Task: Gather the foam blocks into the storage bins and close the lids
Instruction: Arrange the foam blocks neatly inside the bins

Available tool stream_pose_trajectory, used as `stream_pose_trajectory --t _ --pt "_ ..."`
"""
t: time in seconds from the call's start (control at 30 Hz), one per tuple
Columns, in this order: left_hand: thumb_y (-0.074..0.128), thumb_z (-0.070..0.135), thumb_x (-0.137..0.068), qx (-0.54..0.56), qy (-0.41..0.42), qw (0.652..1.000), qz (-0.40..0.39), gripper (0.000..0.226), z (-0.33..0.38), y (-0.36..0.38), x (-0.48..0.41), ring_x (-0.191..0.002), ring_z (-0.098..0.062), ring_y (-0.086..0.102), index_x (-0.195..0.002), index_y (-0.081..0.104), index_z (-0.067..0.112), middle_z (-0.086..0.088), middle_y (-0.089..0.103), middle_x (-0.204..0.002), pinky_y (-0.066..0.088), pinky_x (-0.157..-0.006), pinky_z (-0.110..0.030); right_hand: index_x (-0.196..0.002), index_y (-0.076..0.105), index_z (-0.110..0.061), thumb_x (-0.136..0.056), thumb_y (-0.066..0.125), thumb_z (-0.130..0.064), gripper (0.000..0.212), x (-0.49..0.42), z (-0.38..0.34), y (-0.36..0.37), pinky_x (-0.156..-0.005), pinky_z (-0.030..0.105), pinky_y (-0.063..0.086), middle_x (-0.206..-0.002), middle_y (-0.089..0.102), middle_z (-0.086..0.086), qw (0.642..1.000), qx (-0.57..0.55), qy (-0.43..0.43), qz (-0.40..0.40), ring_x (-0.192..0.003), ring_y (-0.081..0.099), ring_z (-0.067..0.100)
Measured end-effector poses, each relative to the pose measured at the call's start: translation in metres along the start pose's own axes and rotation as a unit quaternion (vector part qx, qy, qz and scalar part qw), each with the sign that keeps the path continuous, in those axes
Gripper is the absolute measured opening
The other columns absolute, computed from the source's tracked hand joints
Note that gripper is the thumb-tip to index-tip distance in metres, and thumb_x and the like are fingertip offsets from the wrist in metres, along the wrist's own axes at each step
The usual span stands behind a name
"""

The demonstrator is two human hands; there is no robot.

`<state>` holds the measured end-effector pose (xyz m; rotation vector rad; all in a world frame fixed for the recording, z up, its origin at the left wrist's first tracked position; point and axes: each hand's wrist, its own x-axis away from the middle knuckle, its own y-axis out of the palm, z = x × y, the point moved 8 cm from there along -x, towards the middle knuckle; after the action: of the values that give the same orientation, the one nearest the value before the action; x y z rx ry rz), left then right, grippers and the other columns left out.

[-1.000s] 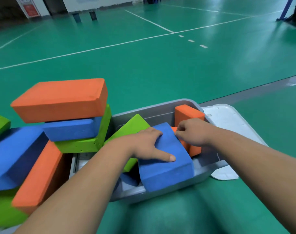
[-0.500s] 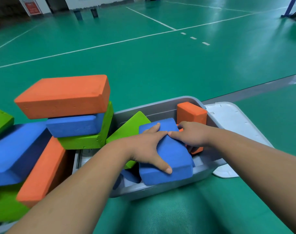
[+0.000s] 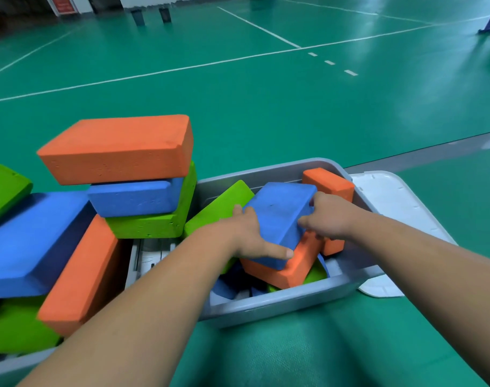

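Between our left hand point(image 3: 249, 236) and right hand point(image 3: 331, 216), both clasping it, the blue block point(image 3: 280, 213) rests on an orange block point(image 3: 291, 268) inside the grey bin point(image 3: 280, 308); left of the grip more blocks point(image 3: 118, 149) stand heaped; right, the lid point(image 3: 391, 199) lies off; much remains, we judge.

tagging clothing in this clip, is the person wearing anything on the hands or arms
The left hand and right hand are bare, no gloves or rings. The left forearm and right forearm are bare to the frame edge: no sleeve, watch or markings.
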<state>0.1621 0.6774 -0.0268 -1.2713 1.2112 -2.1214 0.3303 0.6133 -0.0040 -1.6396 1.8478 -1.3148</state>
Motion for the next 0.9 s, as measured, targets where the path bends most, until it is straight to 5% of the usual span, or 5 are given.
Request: stream_pose_trajectory --t 0.17,0.33,0.6,0.73,0.9 --pt "0.072 0.092 -0.05 0.049 -0.049 0.997 0.039 0.146 -0.009 0.004 -0.006 -0.143 -0.036 0.036 -0.161 0.015 0.016 -0.014 0.027 -0.16 0.038 -0.114 -0.049 -0.14 0.045 -0.008 -0.09 0.067 -0.028 0.058 -0.008 0.005 -0.008 -0.079 0.035 0.047 -0.131 0.057 0.014 0.995 0.085 0.023 0.056 -0.096 0.059 0.026" --pt "0.068 0.081 -0.062 0.084 -0.027 0.985 0.151 0.106 -0.002 -0.027 0.001 -0.132 -0.037 0.039 -0.148 0.04 0.025 -0.011 0.043 -0.14 0.039 -0.107 -0.046 -0.162 0.019 -0.04 -0.083 0.074 -0.043 0.096 -0.015 0.01 -0.005 -0.095 0.04 0.053 -0.159 0.023 0.016 0.991 0.125 0.027 0.033 -0.103 0.066 0.031" --pt "0.06 0.081 -0.061 0.076 0.017 0.949 0.307 0.093 0.0 -0.074 0.022 -0.119 -0.031 0.04 -0.139 0.049 0.032 0.006 0.032 -0.134 0.039 -0.108 -0.047 -0.163 0.003 -0.044 -0.087 0.073 -0.037 0.104 -0.01 -0.003 -0.028 -0.068 0.03 0.052 -0.092 0.072 -0.003 0.993 -0.04 -0.001 0.11 -0.074 0.07 0.013" --pt "0.063 0.082 -0.059 0.063 0.055 0.905 0.418 0.104 0.009 -0.111 0.056 -0.129 -0.031 0.035 -0.149 0.045 0.033 0.006 0.029 -0.147 0.033 -0.115 -0.047 -0.164 0.006 -0.039 -0.084 0.071 -0.024 0.105 -0.002 -0.033 -0.055 -0.08 0.038 0.05 -0.102 0.072 0.003 0.962 -0.115 -0.071 0.239 -0.091 0.066 0.025" --pt "0.068 0.079 -0.057 0.044 0.077 0.813 0.575 0.094 0.01 -0.156 0.113 -0.128 -0.035 0.039 -0.139 0.059 0.036 0.002 0.038 -0.147 0.035 -0.112 -0.048 -0.162 0.017 -0.045 -0.083 0.073 -0.017 0.102 0.01 -0.082 -0.086 -0.08 0.028 0.05 -0.125 0.068 -0.003 0.9 -0.209 -0.164 0.346 -0.077 0.069 0.009"
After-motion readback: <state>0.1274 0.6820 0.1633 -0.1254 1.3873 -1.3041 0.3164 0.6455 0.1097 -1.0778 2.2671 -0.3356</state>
